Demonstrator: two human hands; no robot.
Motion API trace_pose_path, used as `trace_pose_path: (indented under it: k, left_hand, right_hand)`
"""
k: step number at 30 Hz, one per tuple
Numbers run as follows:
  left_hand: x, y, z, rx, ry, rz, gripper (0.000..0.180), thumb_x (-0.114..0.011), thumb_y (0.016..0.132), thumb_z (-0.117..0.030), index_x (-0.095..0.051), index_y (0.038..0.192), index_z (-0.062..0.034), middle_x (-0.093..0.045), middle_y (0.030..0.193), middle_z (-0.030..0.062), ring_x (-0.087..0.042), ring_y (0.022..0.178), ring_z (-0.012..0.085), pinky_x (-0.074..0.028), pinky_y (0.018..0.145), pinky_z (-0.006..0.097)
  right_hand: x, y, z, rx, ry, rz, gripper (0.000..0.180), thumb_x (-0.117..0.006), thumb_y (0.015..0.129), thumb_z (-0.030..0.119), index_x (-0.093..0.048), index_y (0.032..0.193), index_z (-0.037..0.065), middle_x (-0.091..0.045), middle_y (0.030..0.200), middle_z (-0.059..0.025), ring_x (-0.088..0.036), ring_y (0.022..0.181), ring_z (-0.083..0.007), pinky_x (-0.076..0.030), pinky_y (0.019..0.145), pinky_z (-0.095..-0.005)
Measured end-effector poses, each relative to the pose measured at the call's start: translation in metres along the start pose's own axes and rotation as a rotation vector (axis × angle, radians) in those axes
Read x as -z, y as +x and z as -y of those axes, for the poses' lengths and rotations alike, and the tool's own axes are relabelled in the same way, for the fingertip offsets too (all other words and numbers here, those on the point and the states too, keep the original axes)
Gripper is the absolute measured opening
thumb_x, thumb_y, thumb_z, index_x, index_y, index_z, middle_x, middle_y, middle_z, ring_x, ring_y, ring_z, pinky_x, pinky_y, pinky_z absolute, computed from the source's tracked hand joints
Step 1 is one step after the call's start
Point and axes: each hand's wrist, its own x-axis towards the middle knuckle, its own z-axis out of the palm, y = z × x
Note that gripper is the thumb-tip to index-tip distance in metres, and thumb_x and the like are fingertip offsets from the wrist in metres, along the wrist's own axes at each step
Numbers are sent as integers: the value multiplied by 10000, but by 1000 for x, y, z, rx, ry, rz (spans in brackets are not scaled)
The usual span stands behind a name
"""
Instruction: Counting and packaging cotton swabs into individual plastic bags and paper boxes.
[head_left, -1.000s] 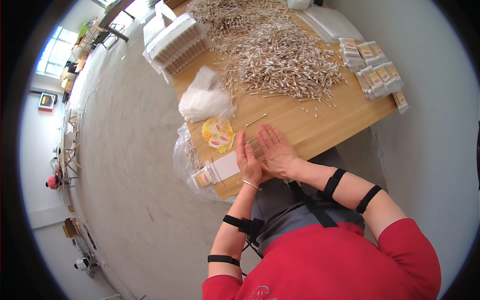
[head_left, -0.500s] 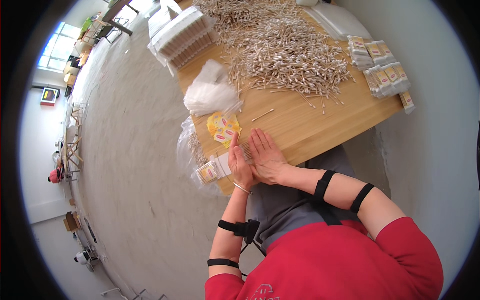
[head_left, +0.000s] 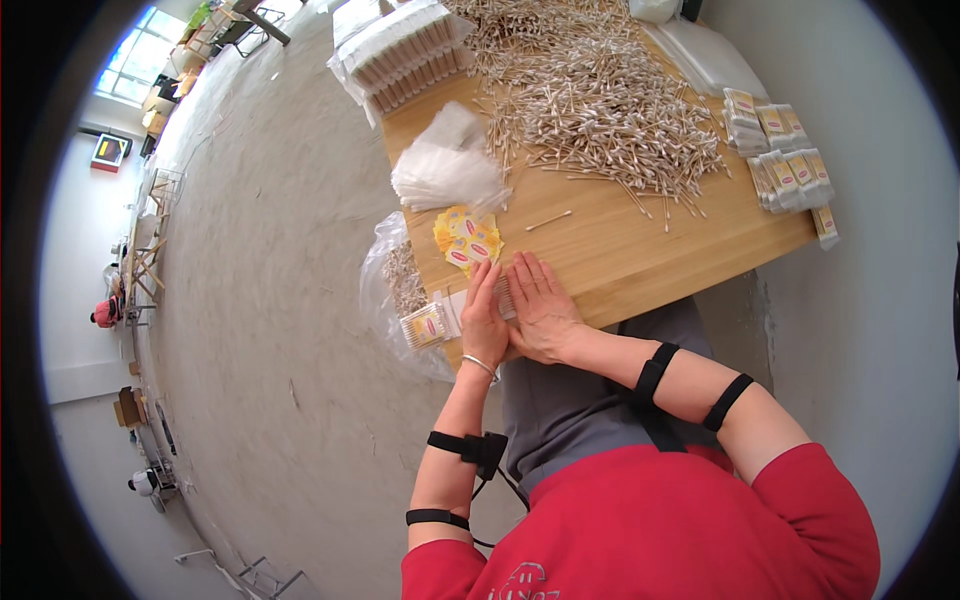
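My left hand (head_left: pixel 483 318) stands nearly on edge at the table's near left corner, fingers stretched out. Beside it my right hand (head_left: pixel 543 312) lies flat, palm down, fingers extended and close together. A row of cotton swabs (head_left: pixel 505 297) shows in the gap between the hands; how much lies under them is hidden. Left of my left hand lies a filled packet of cotton swabs (head_left: pixel 424 326) with a yellow label. Just beyond my fingertips is a spread of yellow printed cards (head_left: pixel 466 240). One loose swab (head_left: pixel 549 220) lies farther off.
A large heap of cotton swabs (head_left: pixel 620 125) covers the far table. White plastic sleeves (head_left: pixel 447 170) lie left, near stacked bundles (head_left: pixel 405 50). Filled packets (head_left: pixel 790 180) line the right edge. A clear bag of swabs (head_left: pixel 392 285) hangs by the left edge. A wall (head_left: pixel 860 250) stands right.
The whole view has shifted slightly, so the table sits farther right and higher. My left hand's fingers have turned a little and drawn closer together. My right hand stays flat.
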Motion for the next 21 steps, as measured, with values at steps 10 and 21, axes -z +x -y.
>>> trace_pose_path:
  k: [10,21]
  left_hand:
    - [0,-1,2,39,-74,-43,381,-434,914,-9,-493,1289,6,-476,1360,177,-402,1312,294,-328,1078,370]
    - [12,-6,10,111,-162,-132,378,-420,952,-96,-464,1313,9,-460,1371,169,-385,1319,279,-303,1088,360]
  right_hand:
    - [-11,5,20,-41,38,-38,815,-422,857,428,-180,1417,-113,-122,1510,-263,-52,1425,-382,-9,1159,-456]
    - [-13,10,29,-16,95,12,819,-444,851,407,-163,1419,-112,-95,1508,-278,-21,1426,-389,5,1157,-467]
